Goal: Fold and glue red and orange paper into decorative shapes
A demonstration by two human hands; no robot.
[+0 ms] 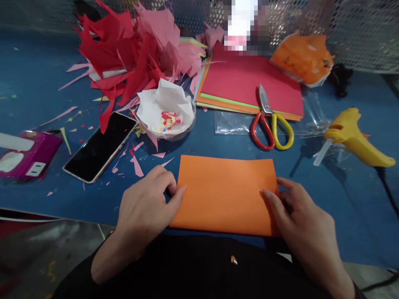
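Observation:
A folded sheet of orange paper (226, 193) lies at the table's front edge, between my two hands. My left hand (151, 199) pinches its left side, thumb on top and fingers curled beneath or beside the edge. On the opposite side, my right hand (296, 211) grips the paper the same way, thumb tip resting on the upper face. Scissors (268, 120) with one red and one yellow handle rest beyond the orange paper, blades over a stack of coloured paper (249, 79).
A phone (101, 145), a purple power socket (31, 153) and a paper-lined bowl (168, 114) of cut bits are on the left. Red and pink paper scraps (134, 54) heap behind. A yellow glue gun (358, 137) with a cord lies right, below an orange bag (304, 58).

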